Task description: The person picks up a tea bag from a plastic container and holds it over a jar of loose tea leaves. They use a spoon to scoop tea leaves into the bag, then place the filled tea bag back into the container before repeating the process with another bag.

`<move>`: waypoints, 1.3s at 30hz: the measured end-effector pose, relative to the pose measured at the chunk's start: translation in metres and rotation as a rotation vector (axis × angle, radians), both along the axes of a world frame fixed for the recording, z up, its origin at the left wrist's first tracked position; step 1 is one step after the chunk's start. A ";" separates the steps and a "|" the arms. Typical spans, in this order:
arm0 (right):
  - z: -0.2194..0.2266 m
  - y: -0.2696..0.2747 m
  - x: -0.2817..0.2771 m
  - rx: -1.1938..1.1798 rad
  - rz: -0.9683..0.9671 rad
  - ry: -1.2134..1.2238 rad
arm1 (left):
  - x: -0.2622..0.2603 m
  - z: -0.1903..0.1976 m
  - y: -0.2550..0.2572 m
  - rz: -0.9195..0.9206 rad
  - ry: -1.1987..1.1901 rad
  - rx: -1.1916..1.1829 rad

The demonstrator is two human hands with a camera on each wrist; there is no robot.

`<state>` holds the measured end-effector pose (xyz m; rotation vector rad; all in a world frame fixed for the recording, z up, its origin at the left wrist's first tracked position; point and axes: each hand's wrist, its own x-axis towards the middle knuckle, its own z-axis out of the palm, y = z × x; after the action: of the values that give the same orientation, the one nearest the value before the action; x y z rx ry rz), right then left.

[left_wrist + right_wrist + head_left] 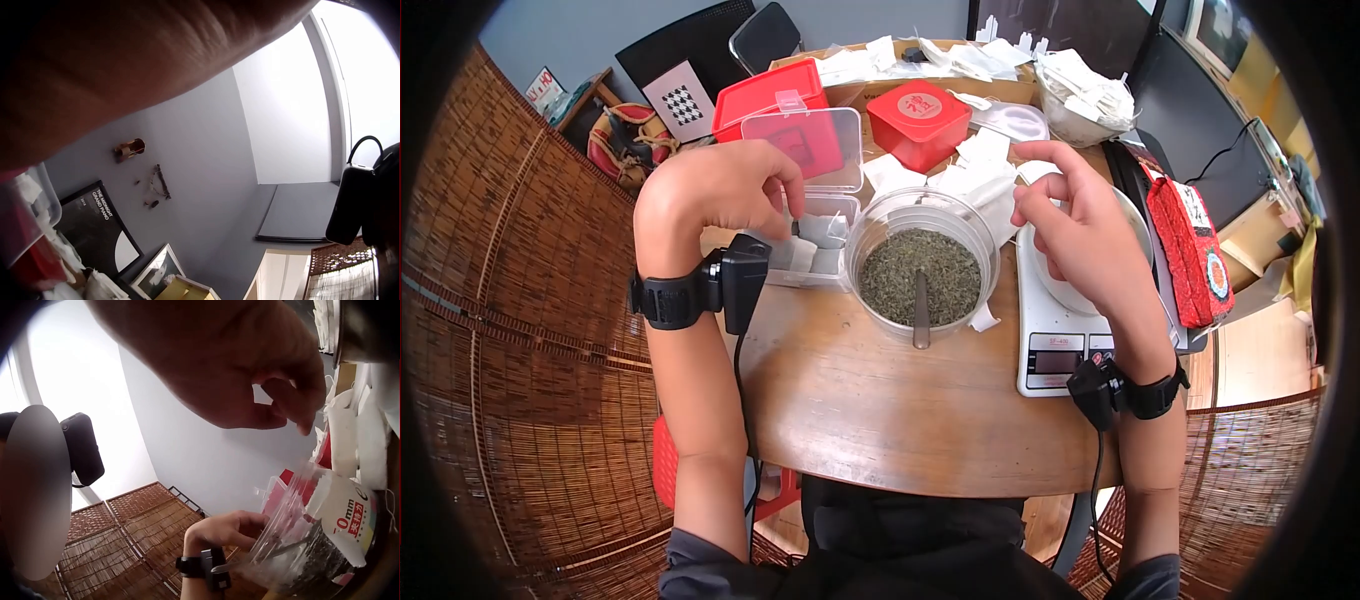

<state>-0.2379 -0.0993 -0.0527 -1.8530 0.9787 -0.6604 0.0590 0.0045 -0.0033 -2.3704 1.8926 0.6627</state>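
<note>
My left hand [725,190] bends down over a clear plastic box [815,281] with its lid raised. White tea bags [800,255] lie in the box, right under the fingertips; I cannot tell whether the fingers pinch one. My right hand [1085,235] hovers above the white kitchen scale [1040,330], fingers loosely bent, nothing visible in them. In the right wrist view this hand [250,381] is above a clear plastic tub [353,509] with a printed label. The tub holds dried, crumbled leaves [900,270], and a metal spoon [921,310] stands in them, handle toward me.
Behind the tub are a red box [920,125], a larger red container [800,85] and loose white bags [975,180]. A bowl heaped with white bags [1085,95] stands back right. Beside the scale lies a red foil packet [1185,255]. Woven screens [530,330] flank the table.
</note>
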 end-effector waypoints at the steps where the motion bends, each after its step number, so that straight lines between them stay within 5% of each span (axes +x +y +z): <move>1: 0.001 0.000 0.000 0.000 0.000 -0.001 | 0.000 0.000 0.000 0.000 -0.001 0.000; 15: -0.002 -0.006 -0.001 -0.030 0.105 -0.173 | 0.001 -0.026 -0.018 -0.048 -0.086 0.109; 18: 0.001 -0.002 -0.001 -0.013 0.107 -0.180 | 0.005 -0.014 -0.010 -0.130 -0.007 0.040; 24: 0.005 -0.001 0.001 0.018 0.137 -0.208 | 0.003 -0.002 -0.007 -0.113 0.619 -0.472; 29: -0.003 0.000 0.005 -0.091 0.245 -0.251 | -0.025 0.011 -0.013 -0.187 0.770 -0.700; 39: 0.002 0.002 0.007 0.061 0.358 -0.396 | -0.065 0.008 -0.018 -0.164 0.880 -0.665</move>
<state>-0.2306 -0.0977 -0.0505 -1.6983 0.3935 -0.7289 -0.0058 -0.0133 0.0042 -2.3947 3.0176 1.4166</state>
